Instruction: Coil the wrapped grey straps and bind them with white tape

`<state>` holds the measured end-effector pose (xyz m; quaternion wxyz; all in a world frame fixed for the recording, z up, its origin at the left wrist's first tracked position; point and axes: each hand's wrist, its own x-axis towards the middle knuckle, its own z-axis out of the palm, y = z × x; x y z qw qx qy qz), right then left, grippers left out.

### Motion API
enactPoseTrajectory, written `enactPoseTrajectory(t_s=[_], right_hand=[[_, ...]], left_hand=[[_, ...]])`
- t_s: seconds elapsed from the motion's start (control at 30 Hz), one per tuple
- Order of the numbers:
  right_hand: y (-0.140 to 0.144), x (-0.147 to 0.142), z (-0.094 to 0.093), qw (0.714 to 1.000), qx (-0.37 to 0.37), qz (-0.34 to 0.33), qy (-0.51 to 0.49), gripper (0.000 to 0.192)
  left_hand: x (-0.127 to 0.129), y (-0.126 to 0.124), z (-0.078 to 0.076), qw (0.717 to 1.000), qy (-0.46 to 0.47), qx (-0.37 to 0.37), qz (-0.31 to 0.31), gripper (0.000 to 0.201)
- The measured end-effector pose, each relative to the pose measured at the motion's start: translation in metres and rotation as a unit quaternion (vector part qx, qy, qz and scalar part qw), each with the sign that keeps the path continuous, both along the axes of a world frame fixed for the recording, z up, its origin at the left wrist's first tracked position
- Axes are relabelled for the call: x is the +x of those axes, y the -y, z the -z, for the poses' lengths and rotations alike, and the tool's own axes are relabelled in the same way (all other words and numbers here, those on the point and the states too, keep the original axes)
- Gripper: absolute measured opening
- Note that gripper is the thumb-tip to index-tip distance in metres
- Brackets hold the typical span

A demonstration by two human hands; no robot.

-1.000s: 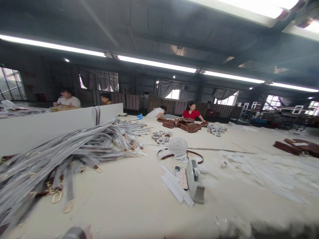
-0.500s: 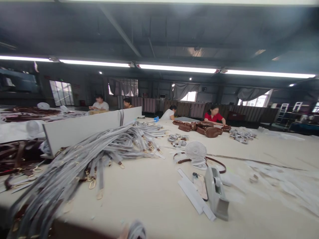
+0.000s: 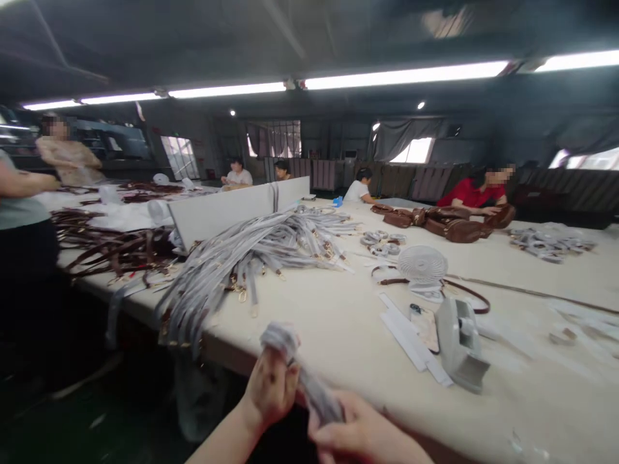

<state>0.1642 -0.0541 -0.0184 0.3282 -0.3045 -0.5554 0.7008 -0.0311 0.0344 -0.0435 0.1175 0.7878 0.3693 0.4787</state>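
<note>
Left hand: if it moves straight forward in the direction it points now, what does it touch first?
The left hand points up and away over the table edge, gripping a wrapped strap. Going on, it would probably meet the heap of grey straps first, though depth is uncertain.

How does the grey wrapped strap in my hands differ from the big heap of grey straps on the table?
The strap in the hands is a single piece, bunched and bent between the left hand and right hand; the heap of straps is many, lying stretched out long. The held strap is off the table; the heap rests on it, some ends drooping over the edge. Both look grey-wrapped.
</note>
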Motion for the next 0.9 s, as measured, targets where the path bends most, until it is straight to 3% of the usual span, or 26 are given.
enactPoseTrajectory(t_s=[0.1,0.2,0.33,0.43,0.5,0.57,0.63,0.73,0.9], right_hand=[[-0.006,0.015,-0.001,0.995,-0.065,0.065,-0.044,0.032],[-0.013,0.029,-0.004,0.992,-0.069,0.076,-0.068,0.028],[-0.019,0.041,-0.001,0.992,-0.103,0.062,-0.034,0.031],[-0.024,0.049,0.006,0.988,0.005,0.012,0.152,0.037],[-0.027,0.052,0.011,0.961,0.090,-0.002,0.261,0.038],[-0.030,0.053,0.014,0.944,0.128,0.018,0.304,0.038],[-0.033,0.051,0.015,0.939,0.137,0.043,0.314,0.042],[-0.036,0.043,0.016,0.937,0.153,0.086,0.303,0.054],[-0.036,0.007,0.025,0.948,0.159,0.170,0.218,0.068]], left_hand=[[-0.007,-0.003,0.000,0.975,-0.206,0.068,0.039,0.061],[0.000,0.006,-0.004,0.951,-0.297,0.069,0.060,0.059],[0.008,0.020,-0.021,0.926,-0.369,-0.011,0.075,0.050],[0.002,0.021,-0.036,0.905,-0.375,-0.132,0.151,0.044],[-0.004,0.017,-0.041,0.867,-0.345,-0.283,0.223,0.047],[-0.008,0.013,-0.041,0.791,-0.274,-0.471,0.277,0.053],[-0.010,0.009,-0.036,0.708,-0.162,-0.611,0.313,0.055],[-0.010,0.001,-0.028,0.637,0.018,-0.688,0.348,0.054],[-0.001,-0.011,-0.028,0.560,0.261,-0.698,0.363,0.063]])
